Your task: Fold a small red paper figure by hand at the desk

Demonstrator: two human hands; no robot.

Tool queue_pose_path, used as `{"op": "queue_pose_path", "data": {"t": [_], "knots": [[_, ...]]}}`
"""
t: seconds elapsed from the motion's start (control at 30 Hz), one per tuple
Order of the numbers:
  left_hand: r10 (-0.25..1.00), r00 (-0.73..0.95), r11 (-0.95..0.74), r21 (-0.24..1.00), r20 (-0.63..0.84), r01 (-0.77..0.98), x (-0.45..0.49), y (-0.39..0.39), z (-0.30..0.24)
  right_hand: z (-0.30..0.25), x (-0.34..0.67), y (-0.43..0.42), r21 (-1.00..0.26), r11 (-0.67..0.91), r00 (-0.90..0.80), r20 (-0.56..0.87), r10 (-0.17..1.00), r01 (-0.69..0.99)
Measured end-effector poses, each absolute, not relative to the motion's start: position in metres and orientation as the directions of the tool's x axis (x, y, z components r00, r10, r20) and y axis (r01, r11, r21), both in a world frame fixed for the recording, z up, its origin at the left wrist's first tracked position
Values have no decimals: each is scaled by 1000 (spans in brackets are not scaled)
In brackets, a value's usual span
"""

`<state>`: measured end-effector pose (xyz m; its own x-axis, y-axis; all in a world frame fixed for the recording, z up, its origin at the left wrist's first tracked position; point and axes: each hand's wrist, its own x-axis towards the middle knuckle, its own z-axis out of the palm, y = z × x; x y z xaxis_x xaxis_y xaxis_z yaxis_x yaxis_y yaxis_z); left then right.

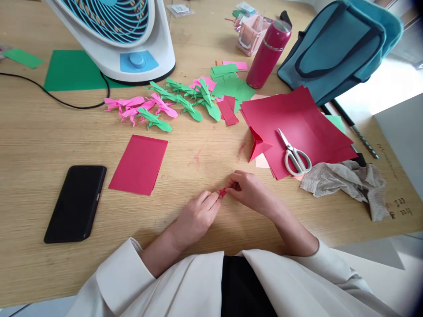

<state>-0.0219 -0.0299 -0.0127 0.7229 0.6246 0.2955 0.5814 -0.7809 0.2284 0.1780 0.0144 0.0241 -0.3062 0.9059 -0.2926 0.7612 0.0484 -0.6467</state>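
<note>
A small folded piece of red paper [223,192] shows between my fingertips, mostly covered by them. My left hand [200,213] is closed on its left end. From the other side, my right hand [247,189] pinches the same piece with thumb and forefinger. Beyond my right hand stands a partly folded red paper shape [258,145], at the edge of a stack of red sheets [277,110]. White-handled scissors [294,156] lie on that stack. To the left, a smaller red paper rectangle [140,165] rests flat on the table.
Several green folded figures [188,105] and pink ones [132,103] lie mid-table. Behind stand a fan [148,61], a red flask [269,55] and a blue bag [333,48]. A black phone [76,202] lies left; a crumpled cloth [346,182] lies right.
</note>
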Motion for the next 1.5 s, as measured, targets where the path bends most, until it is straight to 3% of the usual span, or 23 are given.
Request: {"op": "queue_pose_path", "data": {"t": [0.47, 0.67, 0.87, 1.17, 1.5], "knots": [[571, 770, -817, 102, 286, 568, -33, -35, -12, 27, 175, 30, -509, 132, -363, -388, 847, 851], [565, 772, -821, 113, 290, 559, -32, -36, -13, 26, 171, 31, -443, 167, -357, -388, 850, 881], [592, 748, -805, 166, 301, 570, -32, -36, -15, 27, 173, 29, -482, 164, -372, -376, 849, 861], [596, 730, -798, 143, 335, 586, -28, -36, -17, 28, 170, 30, -439, 188, -371, -380, 847, 879], [612, 725, -785, 134, 314, 605, -27, -37, -20, 28, 174, 19, -516, 192, -396, -320, 861, 835]]}}
